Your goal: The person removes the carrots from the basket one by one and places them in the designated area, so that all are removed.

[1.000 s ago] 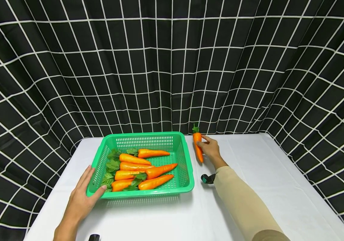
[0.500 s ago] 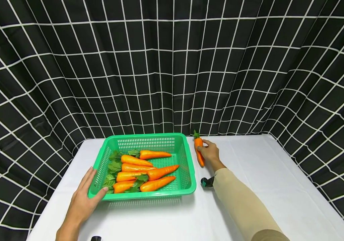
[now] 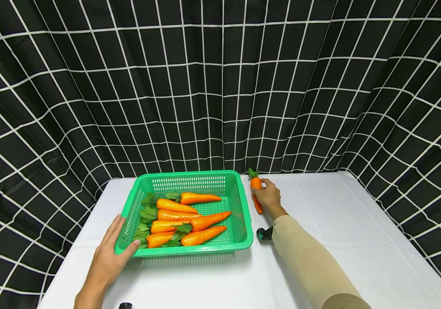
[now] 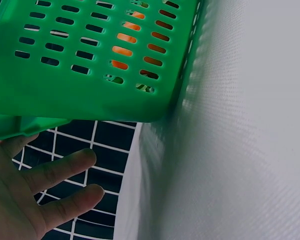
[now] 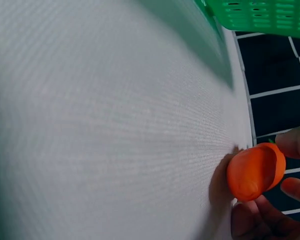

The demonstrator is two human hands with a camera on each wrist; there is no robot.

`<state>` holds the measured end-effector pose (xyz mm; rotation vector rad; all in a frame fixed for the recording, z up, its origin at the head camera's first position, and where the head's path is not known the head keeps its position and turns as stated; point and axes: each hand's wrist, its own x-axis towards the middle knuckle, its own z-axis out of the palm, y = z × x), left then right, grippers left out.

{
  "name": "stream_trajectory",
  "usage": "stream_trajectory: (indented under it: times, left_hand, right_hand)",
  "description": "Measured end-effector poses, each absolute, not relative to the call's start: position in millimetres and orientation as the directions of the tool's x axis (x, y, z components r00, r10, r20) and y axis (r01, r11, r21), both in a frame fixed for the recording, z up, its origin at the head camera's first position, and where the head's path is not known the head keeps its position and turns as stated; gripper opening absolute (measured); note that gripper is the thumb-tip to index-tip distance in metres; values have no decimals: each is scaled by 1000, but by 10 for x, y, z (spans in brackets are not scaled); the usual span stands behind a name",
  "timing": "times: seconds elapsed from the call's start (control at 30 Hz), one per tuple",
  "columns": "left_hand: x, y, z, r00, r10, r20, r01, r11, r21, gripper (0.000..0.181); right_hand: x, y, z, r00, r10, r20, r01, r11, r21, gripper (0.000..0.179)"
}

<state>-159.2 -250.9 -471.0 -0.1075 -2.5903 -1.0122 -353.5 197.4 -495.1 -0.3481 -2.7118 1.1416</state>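
Several carrots (image 3: 177,205) with leafy green tops lie in a green plastic basket (image 3: 189,251). In the head view, my left hand (image 3: 106,257) is at the basket's front left corner, thumb at the front rim and fingers extended along the left side. The left wrist view shows its fingers (image 4: 72,205) straight and spread beside the basket wall. To the right of the basket, my right hand (image 3: 269,195) pinches a single carrot (image 3: 256,183) between thumb and fingers, its leaves pointing to the back. The right wrist view shows that carrot (image 5: 250,175) low over the tablecloth, its shadow beside it.
A white cloth (image 3: 344,223) covers the table. Behind and at both sides hangs a black curtain (image 3: 220,86) with a white grid. A black wrist device (image 3: 264,234) sits by the right sleeve, close to the basket's right side.
My right hand has come down slightly and toward me with the carrot. The left hand stays at the basket corner. The head view has shifted a little.
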Motion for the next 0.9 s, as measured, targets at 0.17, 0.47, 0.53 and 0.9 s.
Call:
stream_trajectory:
  times: [0.17, 0.47, 0.53, 0.9]
  left_hand:
    - [-1591, -2487, -4704, -935, -60, 350, 194, 738, 647, 78]
    - [-1589, -2492, -4708, -929, -61, 365, 203, 741, 640, 77]
    - [-1590, -2498, -4707, -928, -63, 367, 202, 742, 639, 77]
    - [-1591, -2494, -4697, -935, -62, 348, 187, 749, 636, 78]
  right_hand:
    - [-3485, 1981, -4907, -957, 280, 83, 138, 685, -715, 56]
    - [-3398, 2076, -4771, -961, 256, 108, 93, 662, -744, 59]
    - [-3397, 2110, -4740, -963, 243, 118, 73, 655, -752, 59]
    - [-3207, 2194, -4452, -962, 212, 173, -15, 592, -806, 57]
